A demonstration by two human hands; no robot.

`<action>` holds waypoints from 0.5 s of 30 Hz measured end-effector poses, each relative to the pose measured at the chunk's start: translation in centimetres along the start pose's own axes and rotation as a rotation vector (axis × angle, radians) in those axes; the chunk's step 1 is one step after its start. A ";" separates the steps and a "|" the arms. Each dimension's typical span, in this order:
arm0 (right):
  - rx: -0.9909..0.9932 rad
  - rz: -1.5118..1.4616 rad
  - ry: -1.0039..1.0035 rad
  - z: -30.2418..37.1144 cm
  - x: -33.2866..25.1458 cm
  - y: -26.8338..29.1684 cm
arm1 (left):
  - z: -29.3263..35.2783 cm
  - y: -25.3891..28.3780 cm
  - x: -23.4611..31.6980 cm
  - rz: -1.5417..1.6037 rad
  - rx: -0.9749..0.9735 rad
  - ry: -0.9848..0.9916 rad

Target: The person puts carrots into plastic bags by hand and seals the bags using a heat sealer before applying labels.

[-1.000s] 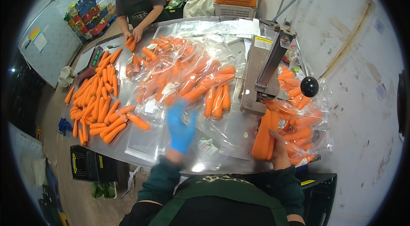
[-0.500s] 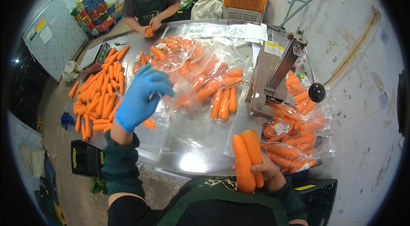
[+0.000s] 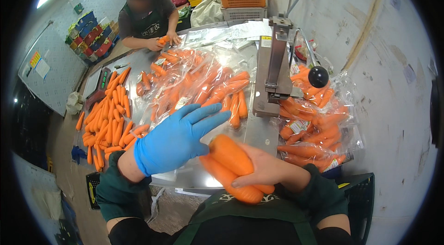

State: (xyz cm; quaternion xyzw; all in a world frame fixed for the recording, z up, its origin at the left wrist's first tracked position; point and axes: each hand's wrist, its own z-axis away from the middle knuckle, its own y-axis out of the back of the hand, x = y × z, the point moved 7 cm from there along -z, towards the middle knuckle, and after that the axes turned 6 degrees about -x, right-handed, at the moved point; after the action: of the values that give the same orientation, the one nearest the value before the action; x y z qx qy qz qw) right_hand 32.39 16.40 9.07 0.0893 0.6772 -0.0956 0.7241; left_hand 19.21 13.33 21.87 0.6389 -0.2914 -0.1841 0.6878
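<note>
My right hand (image 3: pixel 263 168), bare, is wrapped round a few thick carrots (image 3: pixel 231 156) held close in front of my apron, their upper ends tilted to the left. Beside those ends is my left hand (image 3: pixel 178 136) in a blue glove, its fingers stretched out and apart. Its thumb side meets or nearly meets the carrots; contact cannot be made out. Beyond the glove lie clear plastic bags filled with carrots (image 3: pixel 203 85) on the metal table (image 3: pixel 173 178). A heap of loose carrots (image 3: pixel 104 122) covers the table's left side.
A lever-handled press (image 3: pixel 273 69) with a black knob stands at the table's right. More bagged carrots (image 3: pixel 314 129) are piled beyond it. A scale (image 3: pixel 96 86) sits at the far left. Across the table a co-worker (image 3: pixel 148 20) handles carrots. Dark crates flank me below the table.
My left hand has come down and right, from over the bags to the held carrots. My right hand has raised the carrots and tipped them leftward. The co-worker's hands have also shifted.
</note>
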 end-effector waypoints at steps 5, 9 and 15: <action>-0.155 -0.216 -0.112 -1.9 4.1 -1.5 | -0.7 -2.9 -0.8 -0.014 -0.041 -0.120; -0.019 -0.193 -0.006 -1.7 2.9 -1.0 | -1.6 -4.6 0.9 0.024 -0.061 -0.228; -0.034 -0.731 -0.007 -0.9 8.7 -2.0 | -1.3 -7.8 3.3 0.292 0.013 -0.327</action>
State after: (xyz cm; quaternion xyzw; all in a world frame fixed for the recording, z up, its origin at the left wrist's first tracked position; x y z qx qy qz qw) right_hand 31.58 14.59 0.37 -0.1712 0.6632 -0.3372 0.6459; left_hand 23.46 11.35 14.73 0.5561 -0.4897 -0.1820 0.6464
